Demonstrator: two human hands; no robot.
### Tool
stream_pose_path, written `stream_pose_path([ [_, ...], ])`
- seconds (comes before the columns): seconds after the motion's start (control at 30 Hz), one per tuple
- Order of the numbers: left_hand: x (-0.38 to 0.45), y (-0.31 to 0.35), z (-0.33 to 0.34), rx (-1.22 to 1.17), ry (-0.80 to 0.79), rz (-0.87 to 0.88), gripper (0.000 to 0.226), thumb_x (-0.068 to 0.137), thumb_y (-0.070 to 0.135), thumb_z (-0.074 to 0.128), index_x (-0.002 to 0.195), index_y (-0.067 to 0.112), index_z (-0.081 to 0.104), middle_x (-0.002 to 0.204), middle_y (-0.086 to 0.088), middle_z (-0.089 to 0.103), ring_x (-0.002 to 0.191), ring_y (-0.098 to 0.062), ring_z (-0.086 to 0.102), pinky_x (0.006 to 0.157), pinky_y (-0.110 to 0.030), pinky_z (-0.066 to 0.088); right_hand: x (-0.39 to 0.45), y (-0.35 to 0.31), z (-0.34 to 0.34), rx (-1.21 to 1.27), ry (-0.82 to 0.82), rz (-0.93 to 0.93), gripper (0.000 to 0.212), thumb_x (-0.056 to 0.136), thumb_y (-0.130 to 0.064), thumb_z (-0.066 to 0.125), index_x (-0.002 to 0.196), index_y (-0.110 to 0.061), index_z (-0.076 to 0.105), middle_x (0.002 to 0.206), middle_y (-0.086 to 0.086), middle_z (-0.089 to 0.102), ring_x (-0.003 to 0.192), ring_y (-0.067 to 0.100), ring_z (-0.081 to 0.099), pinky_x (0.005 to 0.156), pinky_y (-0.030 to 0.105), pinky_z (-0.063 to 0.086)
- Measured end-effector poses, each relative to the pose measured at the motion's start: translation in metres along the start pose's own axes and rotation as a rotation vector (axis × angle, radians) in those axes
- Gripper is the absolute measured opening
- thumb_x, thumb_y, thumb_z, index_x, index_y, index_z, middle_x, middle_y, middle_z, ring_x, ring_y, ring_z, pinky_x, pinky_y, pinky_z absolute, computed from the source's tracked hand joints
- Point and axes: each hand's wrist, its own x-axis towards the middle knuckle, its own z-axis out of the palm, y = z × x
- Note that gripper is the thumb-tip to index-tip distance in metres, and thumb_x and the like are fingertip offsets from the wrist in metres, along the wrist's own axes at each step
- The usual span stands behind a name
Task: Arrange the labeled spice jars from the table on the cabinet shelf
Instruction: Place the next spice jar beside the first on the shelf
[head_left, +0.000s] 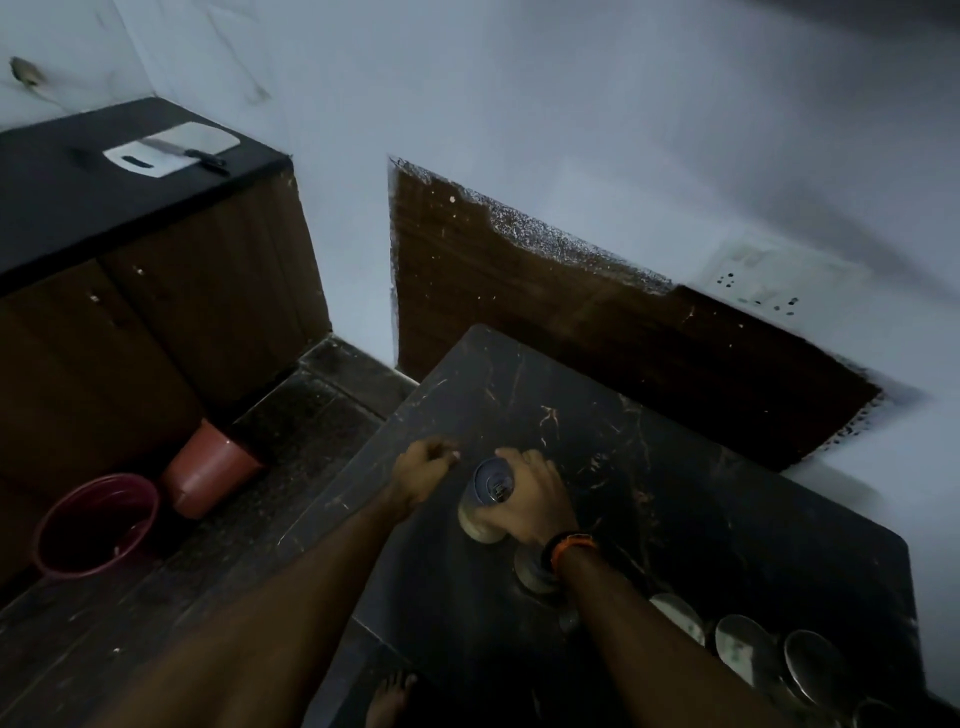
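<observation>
From my feed, the right hand (530, 499) is wrapped around a spice jar (485, 506), fingers clamped on its side just below the metal lid; the jar looks tilted, its pale base toward six o'clock, though I cannot tell whether it touches the dark marbled table (649, 467). The left hand (423, 467) sits just beside the jar at about nine o'clock of it, curled into a loose fist over the tabletop and holding nothing I can see. More lidded jars (748, 649) stand in a row along the table's near edge, running toward four o'clock from the right wrist, which wears an orange-and-black band (571, 545). One of them is partly hidden under that wrist. Off at ten o'clock stands a dark counter (78, 208) above wooden cabinet doors, with a white cutting board (171, 148) and a knife (192, 153) lying across it. On the floor at eight o'clock are a red bucket (96, 525) and a toppled brown pot (213, 467).
</observation>
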Motion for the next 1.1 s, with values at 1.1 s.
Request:
stream_pose_path([
  [1.1,-0.061,0.177,0.037,-0.983,-0.462,0.420,0.079,0.068,0.021,0.087,0.136,0.011,0.049,0.133,-0.020,0.061,0.116,-0.035,0.065,0.093,-0.048,0.056,0.012,-0.041,-0.217,1.416,0.324,-0.232,0.069,0.078,-0.032,0.076,0.137,-0.007,0.049,0.133,0.020,0.058,0.109,0.033,0.065,0.086,0.044,0.056],
])
